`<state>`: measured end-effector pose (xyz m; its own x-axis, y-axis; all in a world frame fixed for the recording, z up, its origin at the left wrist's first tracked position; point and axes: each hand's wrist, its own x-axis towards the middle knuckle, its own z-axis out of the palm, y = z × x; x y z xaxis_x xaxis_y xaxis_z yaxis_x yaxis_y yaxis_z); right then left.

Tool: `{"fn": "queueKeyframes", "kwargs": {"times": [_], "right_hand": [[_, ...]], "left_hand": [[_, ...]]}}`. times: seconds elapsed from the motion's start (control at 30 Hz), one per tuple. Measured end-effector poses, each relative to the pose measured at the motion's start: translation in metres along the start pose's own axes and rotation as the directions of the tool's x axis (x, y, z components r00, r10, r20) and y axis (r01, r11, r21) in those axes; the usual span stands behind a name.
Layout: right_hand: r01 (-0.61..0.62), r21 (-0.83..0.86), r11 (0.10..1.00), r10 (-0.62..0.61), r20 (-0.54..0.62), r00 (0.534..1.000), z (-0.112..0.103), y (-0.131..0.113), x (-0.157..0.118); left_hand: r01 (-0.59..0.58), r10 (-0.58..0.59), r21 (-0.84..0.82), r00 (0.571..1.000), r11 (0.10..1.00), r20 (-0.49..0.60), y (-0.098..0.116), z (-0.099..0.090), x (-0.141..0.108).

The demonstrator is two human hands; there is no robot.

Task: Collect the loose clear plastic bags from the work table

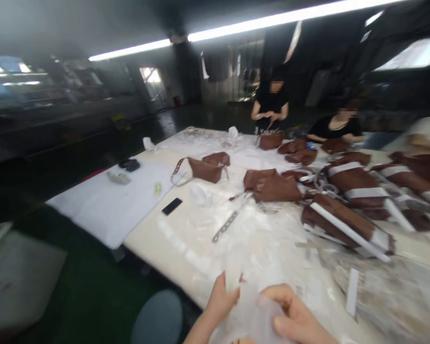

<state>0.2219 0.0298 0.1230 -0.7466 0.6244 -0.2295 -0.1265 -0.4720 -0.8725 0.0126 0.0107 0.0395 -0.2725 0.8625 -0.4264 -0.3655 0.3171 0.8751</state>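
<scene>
At the bottom centre, near the table edge, my right hand has its thumb and fingers closed on a translucent white plastic sheet. My left hand is at the sheet's left side, thumb and fingers apart, the fingertips partly behind or against the plastic. A small reddish-brown mark shows through the sheet between the hands. Beyond them a chain-like brown strap lies on the cream table. Brown leather bags lie farther back. The picture is blurred.
A black phone lies left of the strap. More brown bags with white strips crowd the right side, behind a clear plastic pile. A round stool stands below the table edge. Several people are around the far side.
</scene>
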Motion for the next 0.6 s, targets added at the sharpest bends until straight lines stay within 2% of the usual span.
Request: {"fn": "queueKeyframes", "kwargs": {"times": [0.03, 0.13, 0.2, 0.3, 0.37, 0.43, 0.53, 0.6], "right_hand": [[-0.018, -0.034, 0.999, 0.016, -0.053, 0.998, -0.004, -0.001, -0.009], [-0.110, -0.150, 0.983, 0.075, -0.222, 0.972, -0.023, -0.007, -0.024], [-0.198, -0.174, 0.965, 0.144, -0.281, 0.949, -0.032, -0.007, -0.024], [-0.304, -0.166, 0.938, 0.257, -0.256, 0.932, -0.038, 0.003, -0.008], [-0.329, -0.179, 0.927, 0.293, -0.202, 0.935, -0.041, 0.013, 0.011], [-0.336, -0.212, 0.918, 0.301, -0.179, 0.936, -0.048, 0.026, 0.032], [-0.358, -0.281, 0.891, 0.296, -0.241, 0.924, -0.067, 0.052, 0.063], [-0.370, -0.341, 0.864, 0.270, -0.306, 0.913, -0.083, 0.072, 0.079]], "left_hand": [[-0.090, 0.100, 0.108, 0.990, 0.990, -0.095, 0.000, -0.005, 0.001], [-0.145, 0.177, 0.119, 0.924, 0.982, -0.340, 0.001, -0.036, 0.010], [-0.188, 0.230, 0.134, 0.847, 0.973, -0.479, 0.002, -0.064, 0.015], [-0.266, 0.345, 0.220, 0.704, 0.939, -0.621, 0.013, -0.110, 0.025], [-0.305, 0.421, 0.291, 0.626, 0.907, -0.657, 0.029, -0.141, 0.037], [-0.326, 0.482, 0.356, 0.576, 0.876, -0.660, 0.047, -0.169, 0.054], [-0.349, 0.594, 0.483, 0.541, 0.803, -0.596, 0.072, -0.203, 0.082], [-0.349, 0.644, 0.555, 0.555, 0.755, -0.527, 0.081, -0.220, 0.101]]}}
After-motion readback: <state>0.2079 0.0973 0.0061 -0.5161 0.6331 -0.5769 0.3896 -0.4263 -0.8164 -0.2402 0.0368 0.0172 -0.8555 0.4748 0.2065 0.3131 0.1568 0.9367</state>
